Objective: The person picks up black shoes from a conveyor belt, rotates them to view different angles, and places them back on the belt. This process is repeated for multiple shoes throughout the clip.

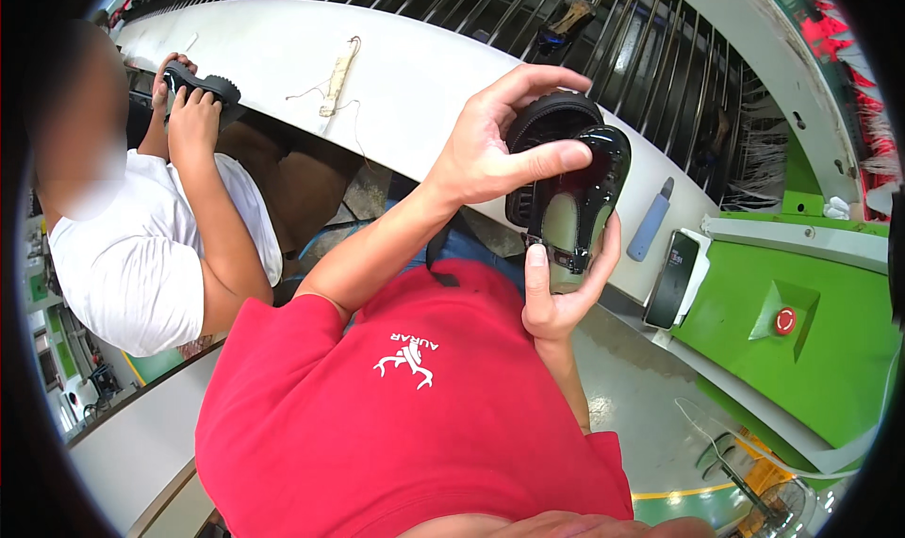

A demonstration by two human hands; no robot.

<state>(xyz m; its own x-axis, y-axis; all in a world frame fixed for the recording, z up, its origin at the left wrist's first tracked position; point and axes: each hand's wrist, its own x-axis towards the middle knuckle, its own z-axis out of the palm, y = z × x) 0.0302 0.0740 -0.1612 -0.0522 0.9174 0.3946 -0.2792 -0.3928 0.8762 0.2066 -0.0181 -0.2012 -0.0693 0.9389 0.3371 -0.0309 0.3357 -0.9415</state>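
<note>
Two glossy black shoes are held up together above the white table's edge. My left hand [485, 147] is closed round their toe ends, its thumb pressing on the shiny toe of the nearer shoe [608, 166]. Behind it, the other shoe [556, 116] shows a thick black ridged sole edge; the rest of it is mostly hidden. My right hand [566, 302] grips the heel end of the nearer shoe from below, thumb on one side and fingers on the other. That shoe has a strap and a pale inside.
On the white table [264, 48] lie a blue-handled knife [650, 220] and a pale piece wound with thread [335, 86]. A phone [673, 279] leans beside a green machine with a red button [785, 320]. Metal rods [650, 57] line the far side. At left, a person [141, 246] holds a black shoe.
</note>
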